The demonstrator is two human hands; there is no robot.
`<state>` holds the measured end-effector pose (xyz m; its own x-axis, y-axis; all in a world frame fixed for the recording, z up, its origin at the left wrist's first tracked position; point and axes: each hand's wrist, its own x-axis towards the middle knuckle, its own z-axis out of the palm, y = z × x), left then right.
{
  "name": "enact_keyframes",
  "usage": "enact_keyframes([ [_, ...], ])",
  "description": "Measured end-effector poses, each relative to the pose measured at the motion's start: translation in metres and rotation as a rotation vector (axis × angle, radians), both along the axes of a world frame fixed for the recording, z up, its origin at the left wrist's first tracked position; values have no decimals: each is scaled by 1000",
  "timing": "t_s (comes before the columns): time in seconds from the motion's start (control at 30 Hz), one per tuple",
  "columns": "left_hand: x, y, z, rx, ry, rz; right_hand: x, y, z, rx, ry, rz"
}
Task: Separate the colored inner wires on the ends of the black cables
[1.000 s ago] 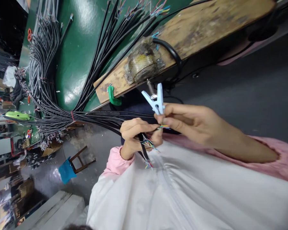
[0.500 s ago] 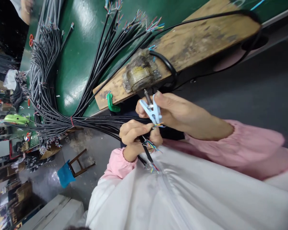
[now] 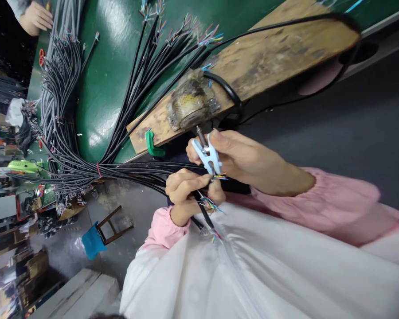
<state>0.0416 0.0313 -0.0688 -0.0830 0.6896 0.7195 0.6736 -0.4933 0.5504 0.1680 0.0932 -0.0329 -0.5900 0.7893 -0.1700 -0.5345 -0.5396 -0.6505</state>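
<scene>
My left hand (image 3: 186,186) is closed, pinching the end of a black cable between thumb and fingers. From that pinch the coloured wire ends (image 3: 220,177) fan out to the right. More black cable ends with bare coloured wires (image 3: 210,204) hang under the same hand. My right hand (image 3: 234,153) grips a light blue plastic clip (image 3: 206,156), shaped like a clothes peg, its lower tips at the cable end. A thin metal rod (image 3: 201,136) shows between the clip's upper arms and the taped motor-like block (image 3: 191,104); how they join is hidden.
The block is fixed on a wooden board (image 3: 252,66), beside a green clamp (image 3: 153,144). A bundle of black cables (image 3: 126,170), bound by a red tie, runs across the green table (image 3: 99,88). Another person's hand (image 3: 36,17) is at upper left. A blue chair (image 3: 93,240) stands below.
The blue clip and my right hand have shifted slightly left and down, closer to the cable end. My left hand keeps its hold. The other person's hand shows more fully at upper left.
</scene>
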Motion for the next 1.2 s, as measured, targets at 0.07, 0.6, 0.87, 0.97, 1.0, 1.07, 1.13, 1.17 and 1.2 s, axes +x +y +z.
enact_keyframes([
  [0.07,3,5,3,133,-21,-16,0,0,0,12,13,5],
  [0.6,-9,-9,-1,-197,-32,-154,30,-27,-16,489,-661,-423],
  [0.87,-5,-8,9,141,-133,-328,36,-52,-5,643,-609,-362],
  [0.97,-7,-12,8,70,-150,-371,35,-50,-2,670,-583,-274],
  [1.0,-8,-15,9,52,-148,-379,34,-49,-2,672,-566,-238],
  [1.07,-11,-19,11,10,-131,-381,34,-47,-3,676,-530,-174],
  [1.13,-12,-22,15,-33,-109,-377,33,-46,-5,714,-487,-117],
  [1.17,-13,-24,17,-51,-95,-367,32,-47,-5,742,-462,-100],
  [1.2,-13,-25,20,-60,-81,-352,30,-48,-6,772,-438,-90],
])
